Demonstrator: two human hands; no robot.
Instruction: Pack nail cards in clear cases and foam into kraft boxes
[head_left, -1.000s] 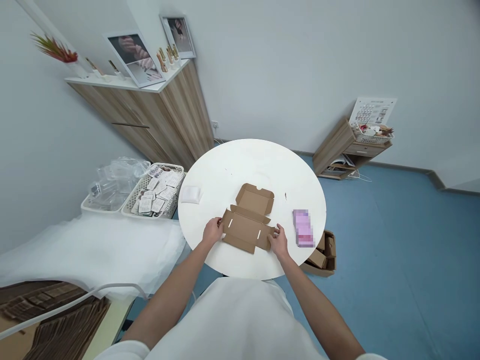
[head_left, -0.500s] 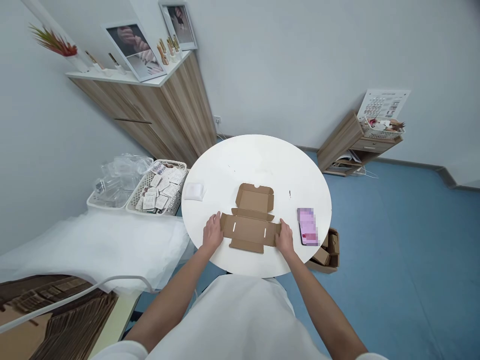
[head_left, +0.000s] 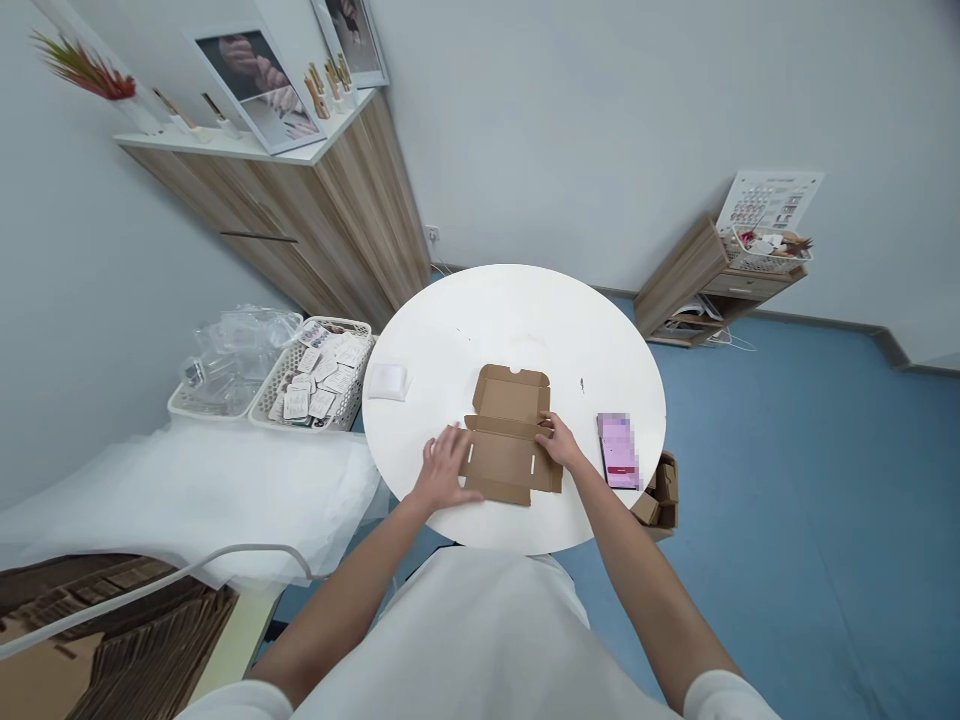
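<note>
A brown cardboard mailer box (head_left: 502,458) lies unfolded on the round white table (head_left: 517,310), its lid panel pointing away from me and two narrow white slots showing in the nearer panel. My left hand (head_left: 444,470) is open at the left end of the box, fingers spread over the side flap and thumb reaching along the near flap. On the other side, my right hand (head_left: 559,440) pinches a small flap by the fold between the two panels. The fingertips of that hand partly cover the flap.
A phone (head_left: 619,450) with a pink screen lies on the right of the table, a white packet (head_left: 388,381) on the left. Baskets of cards (head_left: 322,375) and clear plastic (head_left: 240,355) stand beyond the left edge. A carton of boxes (head_left: 660,500) sits low at right.
My left hand has shifted from gripping the left flap to spreading over it. My right hand has moved up from the right flap to the fold by the lid.
</note>
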